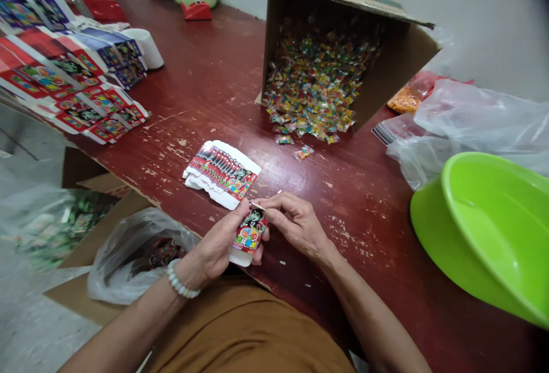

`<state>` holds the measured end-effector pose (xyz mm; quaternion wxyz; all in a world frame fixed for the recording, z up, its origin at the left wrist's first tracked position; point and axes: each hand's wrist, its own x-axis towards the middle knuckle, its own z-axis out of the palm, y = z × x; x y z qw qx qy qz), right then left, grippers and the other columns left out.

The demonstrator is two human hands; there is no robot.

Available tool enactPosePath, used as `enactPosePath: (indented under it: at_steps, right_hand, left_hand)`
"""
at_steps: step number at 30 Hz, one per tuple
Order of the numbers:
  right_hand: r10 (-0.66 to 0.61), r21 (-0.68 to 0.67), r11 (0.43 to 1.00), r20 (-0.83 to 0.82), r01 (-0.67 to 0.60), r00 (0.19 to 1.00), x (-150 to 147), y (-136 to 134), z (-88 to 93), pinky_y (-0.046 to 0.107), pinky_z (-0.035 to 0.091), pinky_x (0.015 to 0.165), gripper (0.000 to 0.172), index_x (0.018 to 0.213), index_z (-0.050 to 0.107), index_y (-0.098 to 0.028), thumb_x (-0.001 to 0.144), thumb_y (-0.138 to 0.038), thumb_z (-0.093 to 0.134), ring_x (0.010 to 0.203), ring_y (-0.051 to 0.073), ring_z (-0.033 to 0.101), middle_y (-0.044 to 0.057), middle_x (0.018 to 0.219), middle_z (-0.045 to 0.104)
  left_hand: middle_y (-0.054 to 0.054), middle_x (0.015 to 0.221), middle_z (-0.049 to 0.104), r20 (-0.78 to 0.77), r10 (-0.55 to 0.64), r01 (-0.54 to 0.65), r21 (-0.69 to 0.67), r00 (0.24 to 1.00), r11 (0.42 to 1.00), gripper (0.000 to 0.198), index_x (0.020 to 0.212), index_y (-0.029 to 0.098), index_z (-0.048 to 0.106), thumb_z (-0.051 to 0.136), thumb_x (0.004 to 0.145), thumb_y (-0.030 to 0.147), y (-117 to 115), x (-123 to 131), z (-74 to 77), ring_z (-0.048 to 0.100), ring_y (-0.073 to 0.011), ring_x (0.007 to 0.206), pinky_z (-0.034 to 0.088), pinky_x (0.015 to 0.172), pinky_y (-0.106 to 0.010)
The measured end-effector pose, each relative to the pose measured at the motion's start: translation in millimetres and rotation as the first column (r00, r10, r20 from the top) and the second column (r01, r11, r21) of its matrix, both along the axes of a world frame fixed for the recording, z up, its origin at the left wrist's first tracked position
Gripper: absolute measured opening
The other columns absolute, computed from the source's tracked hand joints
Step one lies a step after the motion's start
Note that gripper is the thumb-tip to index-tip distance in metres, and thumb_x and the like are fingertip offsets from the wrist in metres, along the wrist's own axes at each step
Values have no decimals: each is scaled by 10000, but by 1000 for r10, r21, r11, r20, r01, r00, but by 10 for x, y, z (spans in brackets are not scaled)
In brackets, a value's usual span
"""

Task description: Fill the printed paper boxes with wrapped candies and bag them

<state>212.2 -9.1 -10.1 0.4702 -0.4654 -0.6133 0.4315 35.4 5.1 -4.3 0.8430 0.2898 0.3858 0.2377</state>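
Note:
My left hand [223,241], with a beaded bracelet at the wrist, is wrapped round a small red printed box [251,229] near the table's front edge. A white flap sticks out at the box's lower end. The fingers of my right hand [294,218] are pinched together at the box's upper right corner, on its white edge. Just beyond my left hand, a row of flattened red and white boxes [223,171] lies fanned out on the dark red table [201,92].
A cardboard box [381,70] on its side spills small wrapped candies [317,87]. Stacks of flat boxes [81,81] lie at the left, a green basin [472,235] at the right. Below the table edge, a plastic bag [115,264] sits in an open carton.

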Motion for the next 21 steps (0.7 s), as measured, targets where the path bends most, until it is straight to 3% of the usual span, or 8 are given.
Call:
enactPosePath:
  at_steps: [2,5,8,13,18,21]
  right_hand:
    - [12,-129,991,-95,-24,995,11,40,5,308,556,663,190,873,721,-206,903,-386,666,680,155,682,59,958,764]
    - [18,-314,944,-257,-101,966,3,121,41,261,529,510,263,887,686,-189,831,-440,742,509,130,651,17,770,745]
    - [-17,-387,914,-340,-124,940,-18,192,108,242,503,449,337,831,678,-175,751,-480,797,465,132,636,-6,653,710]
    - [-19,-318,945,-285,-76,958,-34,172,155,244,490,469,307,847,699,-179,796,-475,764,479,118,614,-1,669,701]
    - [126,-179,971,-192,-161,973,2,54,129,285,541,649,203,963,719,-225,925,-408,640,675,123,644,36,982,722]
    - [25,-109,993,-103,-37,994,-16,20,92,303,541,737,111,892,732,-224,883,-331,701,812,157,652,38,944,711]
  left_hand:
    - [-39,695,690,-33,33,-32,41,999,999,565,1216,180,603,444,942,648,7,28,-21,627,-148,434,478,428,-224]
    - [-45,680,692,-82,66,-55,134,994,989,580,1168,153,634,460,934,654,23,62,-16,615,-133,439,471,441,-208]
    - [-60,684,700,-118,69,-44,202,991,978,594,1067,124,666,491,912,670,38,73,15,607,-123,451,477,464,-207]
    - [-52,695,696,-123,86,-54,244,989,968,601,1146,131,658,515,904,662,43,46,12,597,-114,450,463,453,-199]
    - [-20,685,670,-99,83,-62,202,992,978,616,1365,208,559,497,927,637,-4,43,-39,602,-122,440,453,424,-197]
    - [0,673,648,-67,105,-93,163,992,982,598,1394,239,529,495,935,621,-33,79,-52,599,-123,428,449,414,-198]
